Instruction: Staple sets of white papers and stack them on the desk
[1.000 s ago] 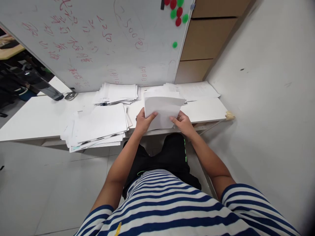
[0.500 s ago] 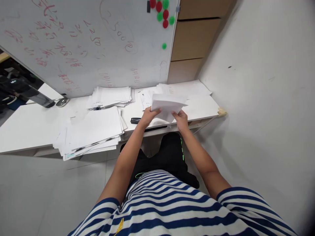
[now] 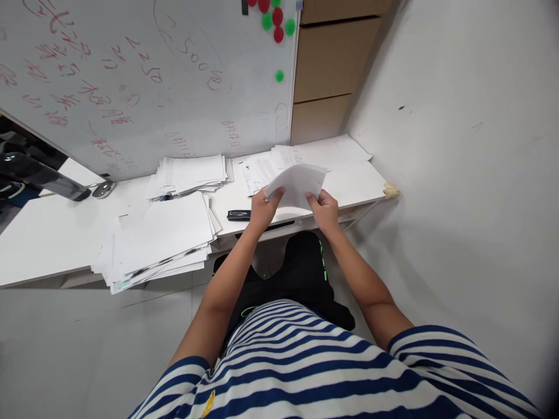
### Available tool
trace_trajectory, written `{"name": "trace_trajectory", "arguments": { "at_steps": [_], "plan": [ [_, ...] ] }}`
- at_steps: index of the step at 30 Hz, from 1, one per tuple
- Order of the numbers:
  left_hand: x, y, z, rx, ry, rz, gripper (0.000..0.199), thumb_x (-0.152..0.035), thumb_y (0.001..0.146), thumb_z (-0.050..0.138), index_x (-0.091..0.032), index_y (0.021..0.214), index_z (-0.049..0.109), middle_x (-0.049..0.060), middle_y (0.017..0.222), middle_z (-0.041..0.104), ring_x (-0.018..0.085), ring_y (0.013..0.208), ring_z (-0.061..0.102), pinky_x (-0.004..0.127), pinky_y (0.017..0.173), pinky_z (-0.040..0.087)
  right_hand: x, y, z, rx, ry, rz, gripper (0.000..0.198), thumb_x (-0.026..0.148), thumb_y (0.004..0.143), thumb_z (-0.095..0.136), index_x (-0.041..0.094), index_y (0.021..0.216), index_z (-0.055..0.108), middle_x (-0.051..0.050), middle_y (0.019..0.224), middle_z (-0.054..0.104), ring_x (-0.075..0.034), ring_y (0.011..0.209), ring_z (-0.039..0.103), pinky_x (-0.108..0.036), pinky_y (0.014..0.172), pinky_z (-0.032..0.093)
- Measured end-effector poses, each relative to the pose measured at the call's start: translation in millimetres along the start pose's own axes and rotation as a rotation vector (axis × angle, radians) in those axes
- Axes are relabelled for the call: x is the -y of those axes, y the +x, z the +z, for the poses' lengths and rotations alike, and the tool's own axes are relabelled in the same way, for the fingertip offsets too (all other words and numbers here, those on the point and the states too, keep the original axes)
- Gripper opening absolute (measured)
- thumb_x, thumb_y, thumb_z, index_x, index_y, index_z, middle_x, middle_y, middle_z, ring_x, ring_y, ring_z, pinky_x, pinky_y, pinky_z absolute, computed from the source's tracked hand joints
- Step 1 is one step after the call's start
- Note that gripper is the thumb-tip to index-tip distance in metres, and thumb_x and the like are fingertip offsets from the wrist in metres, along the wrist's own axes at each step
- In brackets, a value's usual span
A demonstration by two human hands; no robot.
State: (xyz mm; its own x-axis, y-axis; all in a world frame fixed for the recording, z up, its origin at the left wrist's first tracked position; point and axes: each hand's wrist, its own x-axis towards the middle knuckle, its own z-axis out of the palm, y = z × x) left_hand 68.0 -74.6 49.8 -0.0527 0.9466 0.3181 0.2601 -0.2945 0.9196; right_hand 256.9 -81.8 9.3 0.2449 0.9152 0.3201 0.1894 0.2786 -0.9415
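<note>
While the left hand [image 3: 262,212] and right hand [image 3: 326,210] each pinch one side under the thumb, the bowed white paper [image 3: 295,185] is over the desk [image 3: 358,185] near its front edge, longer visible span left-to-right, upper edge toward the whiteboard [image 3: 253,70].

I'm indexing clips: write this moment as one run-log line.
left hand: pinching paper | right hand: pinching paper's other side | paper: bowed, above table | black object: on table, beside left hand | stacks: further left
</note>
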Motion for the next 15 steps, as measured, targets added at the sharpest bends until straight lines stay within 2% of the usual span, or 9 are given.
{"name": "trace_trajectory", "arguments": {
  "at_steps": [3,6,9,15],
  "plan": [
    [12,0,8,-0.029,-0.030,-0.035,0.037,-0.052,0.085,0.066,-0.017,0.092,0.074,0.005,0.090,0.075,0.022,0.088,0.067,0.033,0.080,0.052,-7,-11,19,-0.047,-0.009,0.019,0.043,0.057,0.086,0.059,0.016,0.092,0.072,-0.001,0.077,0.067,-0.017,0.076,0.058,-0.030,0.075,0.047],
    [30,2,10,-0.042,-0.033,-0.121,0.033,-0.048,0.085,0.066,-0.016,0.087,0.072,0.006,0.088,0.074,0.022,0.087,0.066,0.033,0.080,0.051,-21,-20,33,-0.037,-0.059,0.136,0.049,0.063,0.083,0.057,0.016,0.076,0.068,0.000,0.066,0.060,-0.017,0.070,0.054,-0.030,0.071,0.045],
    [41,3,5,-0.047,-0.023,-0.113,0.031,-0.046,0.085,0.065,-0.016,0.087,0.072,0.005,0.090,0.074,0.021,0.088,0.065,0.033,0.081,0.050,-28,-21,38,-0.029,-0.136,0.181,0.051,0.065,0.082,0.055,0.018,0.063,0.060,0.000,0.058,0.054,-0.016,0.065,0.050,-0.030,0.067,0.043],
    [45,3,-5,-0.032,0.004,-0.131,0.032,-0.046,0.082,0.065,-0.015,0.075,0.068,0.004,0.077,0.070,0.020,0.079,0.063,0.032,0.074,0.049,-29,-16,36,0.054,-0.126,0.131,0.045,0.060,0.083,0.056,0.016,0.085,0.067,-0.003,0.073,0.065,-0.018,0.072,0.055,-0.031,0.072,0.045]
  ]
}}
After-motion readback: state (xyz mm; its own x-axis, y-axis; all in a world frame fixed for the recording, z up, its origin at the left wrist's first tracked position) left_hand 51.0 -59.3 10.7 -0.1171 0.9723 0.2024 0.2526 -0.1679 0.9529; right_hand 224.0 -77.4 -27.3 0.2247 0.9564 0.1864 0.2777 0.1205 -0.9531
